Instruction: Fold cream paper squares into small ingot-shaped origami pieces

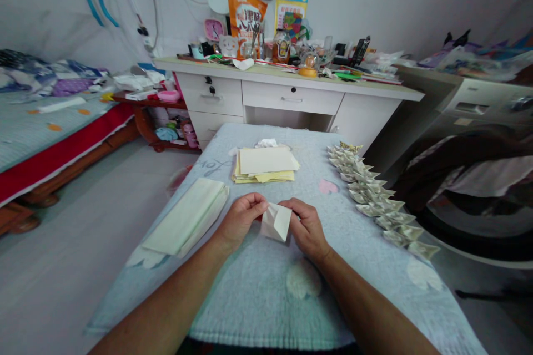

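Observation:
A small folded piece of white paper (276, 223) is held up between both hands over the cloth-covered table. My left hand (245, 216) pinches its upper left corner between thumb and fingers. On the opposite side, my right hand (306, 227) grips the paper's right edge, its fingers partly hidden behind it. A crease runs down the paper's face. Beyond the hands lies a stack of cream and yellow paper sheets (266, 161). To the left rests a thicker folded bundle of pale paper (187, 216). Rows of folded paper boats (375, 194) line the table's right side.
A light blue cloth (250, 294) covers the table. Behind it stands a white desk (291, 97) crowded with jars, a snack bag (245, 22) and a pink clock (214, 29). A washing machine (478, 111) is at right, a bed (54, 122) at left.

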`<action>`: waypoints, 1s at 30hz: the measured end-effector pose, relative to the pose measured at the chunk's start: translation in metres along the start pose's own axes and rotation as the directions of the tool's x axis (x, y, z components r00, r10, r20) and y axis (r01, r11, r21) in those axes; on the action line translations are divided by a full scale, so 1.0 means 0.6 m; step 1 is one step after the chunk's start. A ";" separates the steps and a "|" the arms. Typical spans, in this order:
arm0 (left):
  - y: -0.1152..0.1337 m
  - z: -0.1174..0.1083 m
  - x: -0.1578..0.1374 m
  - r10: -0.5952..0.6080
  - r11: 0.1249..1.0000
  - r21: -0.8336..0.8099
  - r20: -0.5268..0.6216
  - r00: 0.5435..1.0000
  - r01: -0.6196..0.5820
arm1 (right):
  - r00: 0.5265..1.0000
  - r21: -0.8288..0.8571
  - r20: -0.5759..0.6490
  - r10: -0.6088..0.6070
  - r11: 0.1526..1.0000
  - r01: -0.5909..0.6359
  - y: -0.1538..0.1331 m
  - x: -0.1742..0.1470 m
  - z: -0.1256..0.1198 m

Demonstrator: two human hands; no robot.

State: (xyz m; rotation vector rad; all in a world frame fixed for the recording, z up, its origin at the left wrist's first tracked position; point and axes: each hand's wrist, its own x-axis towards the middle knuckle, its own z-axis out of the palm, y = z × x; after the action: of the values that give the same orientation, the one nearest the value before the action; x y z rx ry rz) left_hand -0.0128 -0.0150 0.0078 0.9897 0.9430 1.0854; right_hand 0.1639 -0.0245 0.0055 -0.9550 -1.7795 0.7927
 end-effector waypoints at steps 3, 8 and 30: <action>0.000 0.001 0.000 -0.018 1.000 -0.013 0.000 1.000 0.018 | 0.999 0.048 0.010 0.036 0.998 -0.037 0.000 -0.001 -0.001; -0.004 0.000 0.003 -0.034 0.999 -0.043 -0.023 0.999 0.033 | 0.982 0.186 0.007 0.188 0.965 -0.186 0.012 -0.004 0.001; -0.025 -0.011 0.011 -0.171 0.979 -0.119 -0.011 0.985 0.168 | 0.997 0.073 0.045 -0.069 0.995 0.066 0.006 0.005 -0.006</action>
State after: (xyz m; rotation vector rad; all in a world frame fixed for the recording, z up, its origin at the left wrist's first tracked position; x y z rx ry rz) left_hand -0.0142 -0.0098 -0.0091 0.7877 0.9515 0.9977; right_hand 0.1675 -0.0197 0.0052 -0.8311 -1.8028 0.8363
